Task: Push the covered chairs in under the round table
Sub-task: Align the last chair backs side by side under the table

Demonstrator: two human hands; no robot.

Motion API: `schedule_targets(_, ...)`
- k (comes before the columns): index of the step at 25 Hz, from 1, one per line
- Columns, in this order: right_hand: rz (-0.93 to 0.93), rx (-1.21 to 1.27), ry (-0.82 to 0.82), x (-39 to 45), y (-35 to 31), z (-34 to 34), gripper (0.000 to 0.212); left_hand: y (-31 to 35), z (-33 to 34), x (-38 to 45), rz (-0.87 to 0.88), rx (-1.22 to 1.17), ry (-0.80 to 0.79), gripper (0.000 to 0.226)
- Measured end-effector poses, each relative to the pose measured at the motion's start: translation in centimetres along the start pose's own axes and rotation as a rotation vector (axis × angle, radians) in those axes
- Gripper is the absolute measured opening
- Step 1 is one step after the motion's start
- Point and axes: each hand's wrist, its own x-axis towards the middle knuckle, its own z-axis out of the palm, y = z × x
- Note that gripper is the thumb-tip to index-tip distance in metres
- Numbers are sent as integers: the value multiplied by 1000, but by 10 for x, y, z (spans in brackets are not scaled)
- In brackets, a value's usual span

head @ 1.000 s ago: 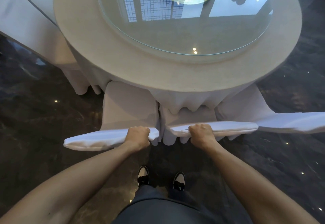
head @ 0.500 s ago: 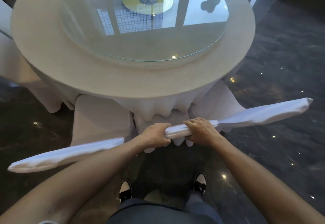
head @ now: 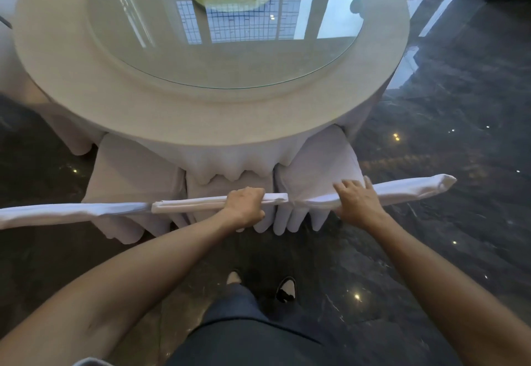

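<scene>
The round table point(head: 86, 101) with its pale cloth stands in front of me. Three white-covered chairs sit along its near edge, their seats partly under the overhang. My left hand point(head: 245, 207) grips the top of the middle chair's back point(head: 195, 203). My right hand point(head: 356, 202) rests on the top of the right chair's back point(head: 408, 189), fingers stretched forward over the seat and thumb spread. The left chair point(head: 71, 212) has no hand on it.
A glass turntable point(head: 230, 58) with a yellow centre lies on the table. Another covered chair point(head: 17, 78) stands at the table's far left. Dark polished floor point(head: 445, 222) spreads to the right. My shoes point(head: 286, 289) are just behind the chairs.
My left hand went from the left chair's back to the middle chair's back. My right hand left the middle chair and now lies on the right chair's back. My view shifted right.
</scene>
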Motion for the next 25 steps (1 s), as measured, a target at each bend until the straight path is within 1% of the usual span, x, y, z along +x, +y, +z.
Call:
schedule_targets(3, 77, -88, -53, -15, 42, 9, 42, 21, 5, 13, -20, 70, -18, 21)
schedule_targets(6, 112, -162, -7, -17, 61, 13, 36, 22, 12, 21, -55, 125, -3, 23)
schedule_targets(9, 146, -165, -20, -4, 54, 6, 23, 19, 17, 21, -60, 132, 29, 32)
schedule_targets(11, 148, -185, -46, 2, 47, 1, 20, 18, 15, 19, -41, 137, 42, 36)
schedule_targets(17, 105, -216, -52, 23, 25, -11, 14, 20, 11, 18, -53, 120, 93, 37)
schedule_targets(20, 111, -221, -60, 25, 22, -10, 14, 21, 11, 19, -69, 104, 121, 36)
schedule_targets(25, 90, -241, -85, 26, 28, -16, 14, 19, 10, 19, -71, 114, 111, 38)
